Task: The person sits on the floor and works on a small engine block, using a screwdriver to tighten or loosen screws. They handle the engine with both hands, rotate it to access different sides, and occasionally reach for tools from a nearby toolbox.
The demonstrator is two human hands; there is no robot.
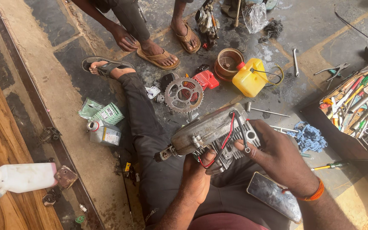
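Seen from above, a person seated on a stained concrete floor (320, 38) holds a grey metal engine part (211, 134) over their lap, the left hand (196, 179) gripping it from below and the right hand (277, 155) clasping its far end beside red and black wires (228, 136). Just beyond lie a toothed sprocket (184, 94), a yellow jerrycan (248, 79) and an open toolbox (356, 110) to the right. Another person's sandalled feet (158, 57) stand at the top.

Both forearms reach forward over the lap. The left hand (197, 176) cups from below, palm up, fingers curled in a grip. The right hand (273, 155) clasps from the side, fingers spread, wrist bent inward.
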